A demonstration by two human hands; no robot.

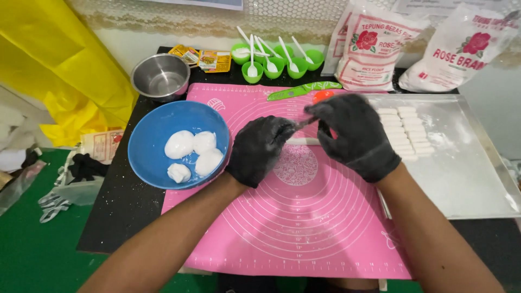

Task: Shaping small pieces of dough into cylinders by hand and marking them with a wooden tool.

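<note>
Both my hands wear black gloves and hover over the pink silicone mat (304,217). My left hand (259,149) is curled into a fist. My right hand (355,135) pinches a thin dark strip that stretches from the left hand's fingers; it looks like the left glove's fingertip. A short white dough strip (304,141) lies on the mat just under the hands. Left of my left hand, a blue bowl (149,157) holds several white dough balls (192,152).
At the right, a metal tray (467,168) carries rows of white dough pieces (404,130). Behind the mat are a green knife (301,89), green cups with white spoons (274,61), a steel bowl (160,77), sachets (203,57) and two flour bags (374,49).
</note>
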